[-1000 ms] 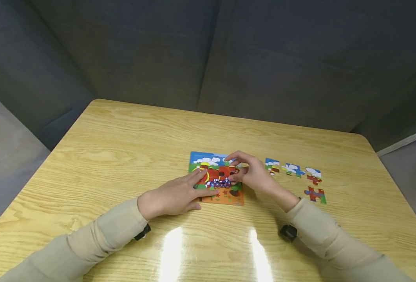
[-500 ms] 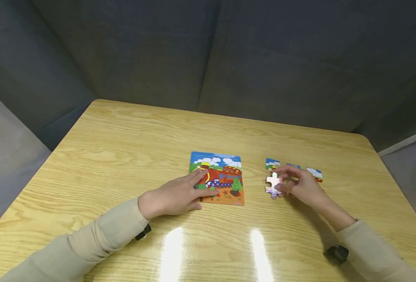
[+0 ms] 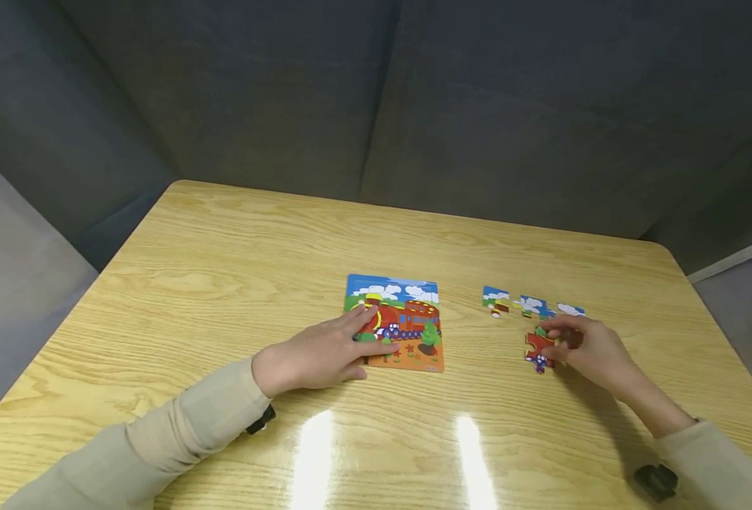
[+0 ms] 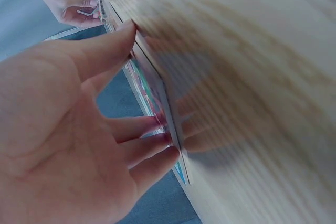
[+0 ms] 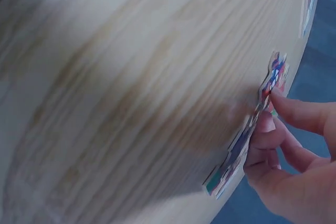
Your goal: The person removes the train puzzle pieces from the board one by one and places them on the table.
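My left hand (image 3: 321, 355) lies with extended fingers over the left side of a square train jigsaw (image 3: 422, 322); in the left wrist view the thumb and fingertips touch the edge of its board (image 4: 160, 90). To the right, my right hand (image 3: 595, 354) pinches a red jigsaw piece (image 3: 535, 346) with a blue tab and a green corner. The right wrist view shows this piece (image 5: 274, 74) between thumb and fingers, low over the table. The hand partly hides loose pieces behind it.
Beyond the right hand, a row of loose pieces includes one with a yellow and brown lower part (image 3: 495, 297), a cloud piece (image 3: 534, 304) and another cloud piece (image 3: 570, 309). The wooden table (image 3: 255, 248) ends at dark curtains (image 3: 478, 106).
My right hand has left the jigsaw and moved right, taking the red piece toward the loose pieces; a whole train picture shows on the board. My left hand has stayed on the board.
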`<action>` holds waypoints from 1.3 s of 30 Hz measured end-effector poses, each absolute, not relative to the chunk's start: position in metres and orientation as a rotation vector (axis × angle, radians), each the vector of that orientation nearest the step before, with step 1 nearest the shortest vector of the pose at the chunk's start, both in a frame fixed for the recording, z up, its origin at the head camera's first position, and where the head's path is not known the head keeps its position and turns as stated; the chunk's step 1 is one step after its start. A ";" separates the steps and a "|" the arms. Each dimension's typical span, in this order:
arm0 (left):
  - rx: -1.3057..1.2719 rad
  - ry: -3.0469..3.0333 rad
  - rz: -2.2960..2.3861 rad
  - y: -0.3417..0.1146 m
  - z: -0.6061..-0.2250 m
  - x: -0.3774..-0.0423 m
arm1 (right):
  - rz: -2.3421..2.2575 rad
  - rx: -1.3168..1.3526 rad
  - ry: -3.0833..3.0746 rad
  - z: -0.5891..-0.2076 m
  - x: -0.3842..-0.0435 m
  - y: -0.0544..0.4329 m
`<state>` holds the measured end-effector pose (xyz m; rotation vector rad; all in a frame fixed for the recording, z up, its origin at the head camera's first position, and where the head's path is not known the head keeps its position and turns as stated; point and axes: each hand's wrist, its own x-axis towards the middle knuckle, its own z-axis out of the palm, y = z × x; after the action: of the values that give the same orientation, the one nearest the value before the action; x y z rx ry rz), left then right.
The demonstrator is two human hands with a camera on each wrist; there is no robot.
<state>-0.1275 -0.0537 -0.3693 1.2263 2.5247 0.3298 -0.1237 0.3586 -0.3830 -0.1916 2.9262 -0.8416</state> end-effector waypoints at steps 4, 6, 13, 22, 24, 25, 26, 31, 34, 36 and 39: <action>1.236 2.528 0.329 -0.053 -0.370 -0.128 | -0.802 -0.250 2.955 -0.385 -0.124 0.360; 1.235 2.526 0.332 -0.053 -0.370 -0.128 | -0.775 -0.266 2.964 -0.385 -0.125 0.360; 1.226 2.521 0.327 -0.052 -0.368 -0.128 | -0.769 -0.241 2.959 -0.382 -0.125 0.356; 1.197 2.511 0.336 -0.053 -0.369 -0.129 | -1.077 -0.386 2.854 -0.368 -0.134 0.308; 1.196 2.513 0.340 -0.054 -0.369 -0.129 | -1.163 -0.402 2.789 -0.368 -0.139 0.289; 1.201 2.512 0.342 -0.054 -0.369 -0.129 | -1.207 -0.406 2.751 -0.368 -0.142 0.279; 1.204 2.513 0.345 -0.055 -0.370 -0.129 | -1.244 -0.408 2.709 -0.368 -0.144 0.269; 1.212 2.515 0.349 -0.058 -0.369 -0.127 | -1.431 -0.401 2.499 -0.371 -0.156 0.218; 1.198 2.516 0.342 -0.062 -0.368 -0.123 | -1.468 -0.407 2.441 -0.372 -0.161 0.190; 1.184 2.518 0.337 -0.065 -0.366 -0.120 | -1.469 -0.404 2.419 -0.372 -0.164 0.175; 1.163 2.538 0.327 -0.070 -0.364 -0.114 | -1.461 -0.387 2.408 -0.373 -0.166 0.160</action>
<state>-0.1144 -0.0702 -0.3639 1.1629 2.5377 0.3272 -0.1655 0.1597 -0.3728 -0.3868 2.4083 -1.4613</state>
